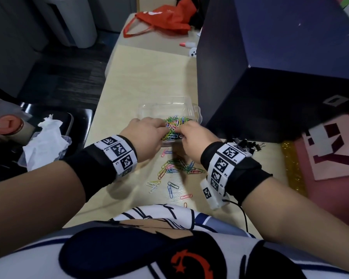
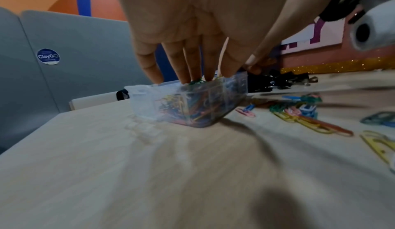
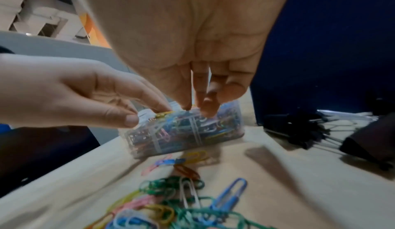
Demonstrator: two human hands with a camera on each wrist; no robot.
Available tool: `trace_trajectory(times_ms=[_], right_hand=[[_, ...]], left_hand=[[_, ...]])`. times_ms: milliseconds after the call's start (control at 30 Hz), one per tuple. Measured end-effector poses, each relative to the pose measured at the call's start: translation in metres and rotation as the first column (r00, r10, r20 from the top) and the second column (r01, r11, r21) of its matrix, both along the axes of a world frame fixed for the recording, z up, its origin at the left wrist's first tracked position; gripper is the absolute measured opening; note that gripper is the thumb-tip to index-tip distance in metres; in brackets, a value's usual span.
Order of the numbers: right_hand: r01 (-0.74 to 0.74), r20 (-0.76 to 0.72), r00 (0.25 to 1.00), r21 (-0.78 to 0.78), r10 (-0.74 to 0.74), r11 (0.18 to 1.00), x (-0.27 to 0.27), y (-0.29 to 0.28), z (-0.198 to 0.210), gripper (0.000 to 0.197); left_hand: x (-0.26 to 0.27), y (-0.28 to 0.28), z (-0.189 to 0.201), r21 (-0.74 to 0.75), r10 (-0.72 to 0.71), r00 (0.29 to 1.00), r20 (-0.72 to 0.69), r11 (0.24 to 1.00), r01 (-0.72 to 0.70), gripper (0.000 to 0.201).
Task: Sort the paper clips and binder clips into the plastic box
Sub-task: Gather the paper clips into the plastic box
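Note:
A clear plastic box stands mid-table, heaped with coloured paper clips. My left hand reaches in from the left; its straight fingers touch the top of the heap. My right hand comes in from the right, fingertips pointing down onto the heap with a small empty gap beside the thumb. Loose paper clips lie in front of the box, between my wrists. Black binder clips sit in a pile right of the box, behind my right wrist.
A large dark blue box stands close against the plastic box on the right. An orange bag lies at the table's far end. Left of the table, a black tray holds crumpled tissue.

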State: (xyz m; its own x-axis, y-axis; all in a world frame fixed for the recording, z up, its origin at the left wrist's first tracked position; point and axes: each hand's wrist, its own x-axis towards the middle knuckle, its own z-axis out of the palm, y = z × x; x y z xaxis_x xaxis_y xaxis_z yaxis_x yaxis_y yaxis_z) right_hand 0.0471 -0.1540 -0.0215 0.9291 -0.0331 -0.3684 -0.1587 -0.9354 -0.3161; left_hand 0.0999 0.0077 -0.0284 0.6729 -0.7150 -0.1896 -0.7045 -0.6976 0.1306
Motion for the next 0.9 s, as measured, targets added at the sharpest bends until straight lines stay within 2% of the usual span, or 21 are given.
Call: trace_trajectory(times_ms=[100, 167, 267, 367, 467, 567, 600, 667, 767, 900], right_hand=[[-0.017, -0.051, 0.999, -0.037, 0.015, 0.999, -0.003, -0.007, -0.002, 0.052], [0.017, -0.025, 1.000, -0.006, -0.017, 1.000, -0.007, -0.013, -0.001, 0.051], [0.062, 0.097, 0.993, 0.072, -0.068, 0.995, -0.016, -0.017, 0.001, 0.030], [0.028, 0.052, 0.998, 0.043, -0.030, 0.999, -0.026, -0.017, -0.007, 0.021], [-0.059, -0.030, 0.998, -0.005, 0.059, 0.998, -0.036, -0.013, -0.023, 0.032], [-0.186, -0.092, 0.978, 0.001, 0.185, 0.983, -0.046, -0.002, -0.034, 0.063], [-0.228, -0.118, 0.967, -0.014, 0.225, 0.974, -0.050, 0.001, -0.036, 0.068], [-0.269, -0.113, 0.958, -0.040, 0.263, 0.962, -0.059, 0.004, -0.038, 0.068], [-0.273, -0.037, 0.961, -0.018, 0.273, 0.962, -0.071, 0.002, -0.039, 0.054], [-0.266, -0.053, 0.962, 0.009, 0.266, 0.964, -0.083, -0.004, -0.028, 0.045]], left_hand=[[0.002, 0.005, -0.002, 0.055, 0.009, 1.000, 0.021, 0.998, -0.011, 0.037], [0.004, 0.009, -0.002, 0.040, 0.001, 1.000, 0.029, 0.999, -0.002, 0.038], [-0.001, 0.014, 0.002, -0.054, -0.025, 1.000, -0.003, 0.998, 0.025, 0.037], [-0.012, 0.015, 0.000, -0.136, -0.114, 0.992, -0.046, 0.985, 0.107, 0.041], [-0.027, 0.011, -0.006, -0.024, -0.121, 0.984, -0.130, 0.993, 0.119, 0.034], [-0.034, 0.012, -0.021, 0.043, -0.103, 0.979, -0.178, 0.993, 0.112, 0.051], [-0.036, 0.012, -0.027, 0.060, -0.120, 0.977, -0.174, 0.989, 0.132, 0.058], [-0.038, 0.014, -0.034, 0.102, -0.147, 0.977, -0.157, 0.981, 0.164, 0.063], [-0.043, 0.014, -0.032, 0.116, -0.171, 0.973, -0.155, 0.975, 0.189, 0.054], [-0.048, 0.015, -0.028, 0.111, -0.233, 0.954, -0.191, 0.960, 0.257, 0.052]])
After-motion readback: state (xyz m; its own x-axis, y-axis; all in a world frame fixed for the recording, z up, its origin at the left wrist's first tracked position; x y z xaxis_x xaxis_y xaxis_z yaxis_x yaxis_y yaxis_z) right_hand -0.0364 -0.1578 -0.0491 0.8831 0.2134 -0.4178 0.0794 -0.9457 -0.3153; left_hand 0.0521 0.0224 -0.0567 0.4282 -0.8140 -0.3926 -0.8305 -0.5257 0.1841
